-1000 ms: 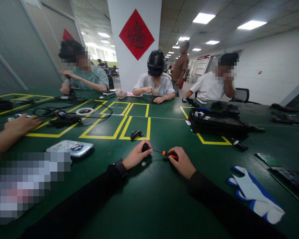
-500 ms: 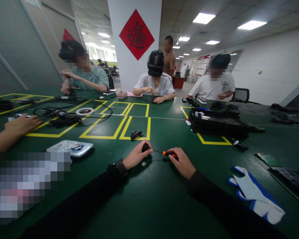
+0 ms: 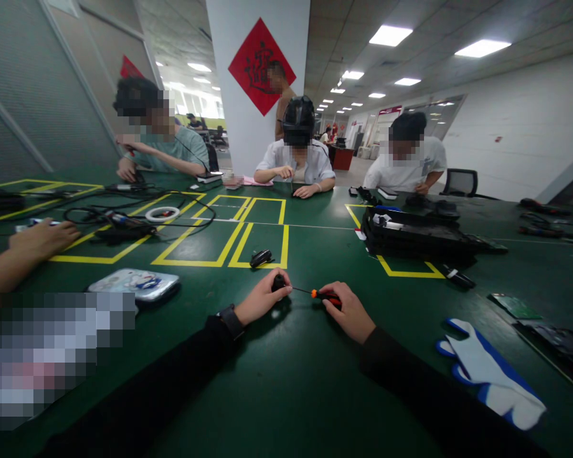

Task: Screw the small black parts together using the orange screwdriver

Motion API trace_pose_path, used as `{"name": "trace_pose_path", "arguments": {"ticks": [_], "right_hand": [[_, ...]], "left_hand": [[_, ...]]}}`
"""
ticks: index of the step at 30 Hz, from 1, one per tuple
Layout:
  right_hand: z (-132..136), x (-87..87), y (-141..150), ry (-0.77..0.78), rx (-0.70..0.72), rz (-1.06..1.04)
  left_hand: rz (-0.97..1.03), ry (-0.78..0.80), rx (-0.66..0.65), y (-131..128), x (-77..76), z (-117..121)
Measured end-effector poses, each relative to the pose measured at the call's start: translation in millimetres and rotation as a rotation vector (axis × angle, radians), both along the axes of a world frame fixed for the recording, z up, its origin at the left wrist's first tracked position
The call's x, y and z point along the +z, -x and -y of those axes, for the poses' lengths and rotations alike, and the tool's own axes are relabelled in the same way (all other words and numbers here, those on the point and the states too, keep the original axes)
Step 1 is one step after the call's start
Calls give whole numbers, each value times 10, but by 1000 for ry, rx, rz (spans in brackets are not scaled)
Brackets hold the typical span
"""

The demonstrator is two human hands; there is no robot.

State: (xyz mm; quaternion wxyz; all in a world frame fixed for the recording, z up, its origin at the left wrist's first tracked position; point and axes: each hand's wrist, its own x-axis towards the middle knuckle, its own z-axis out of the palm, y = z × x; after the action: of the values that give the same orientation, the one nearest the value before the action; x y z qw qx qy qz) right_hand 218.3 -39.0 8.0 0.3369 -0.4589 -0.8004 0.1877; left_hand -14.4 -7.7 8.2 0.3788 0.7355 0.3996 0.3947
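Note:
My right hand [image 3: 348,310] is closed around the handle of an orange-and-black screwdriver [image 3: 328,298]. Its thin shaft points left and its tip meets a small black part [image 3: 278,283], which my left hand [image 3: 265,296] pinches between thumb and fingers. What kind of part this is, I cannot make out; the fingers cover much of it. Just beyond my left hand, a small black device [image 3: 261,257] lies on the green table [image 3: 286,375] inside a yellow taped box.
A phone in a clear case [image 3: 136,284] lies to the left, near a co-worker's hand [image 3: 42,242]. Black cables [image 3: 124,219] and a white ring [image 3: 162,214] are farther left. Stacked black casings [image 3: 410,232], a circuit board [image 3: 516,306] and a white-and-blue glove [image 3: 489,369] lie right.
My hands, the screwdriver and the black part look almost unchanged. In the background, a standing person has moved left behind the seated one, and the co-worker at right has leaned left.

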Motion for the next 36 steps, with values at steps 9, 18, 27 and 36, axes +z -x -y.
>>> {"name": "trace_pose_path", "arguments": {"ticks": [9, 18, 27, 36], "right_hand": [[-2, -27, 1, 31, -48, -17], [-25, -51, -2, 35, -28, -44], [4, 2, 8, 20, -7, -43], [-3, 12, 29, 4, 0, -27]], "left_hand": [[5, 19, -1, -12, 23, 19], [-3, -4, 4, -6, 22, 16], [14, 14, 5, -10, 30, 23], [8, 9, 12, -6, 40, 21]]}}
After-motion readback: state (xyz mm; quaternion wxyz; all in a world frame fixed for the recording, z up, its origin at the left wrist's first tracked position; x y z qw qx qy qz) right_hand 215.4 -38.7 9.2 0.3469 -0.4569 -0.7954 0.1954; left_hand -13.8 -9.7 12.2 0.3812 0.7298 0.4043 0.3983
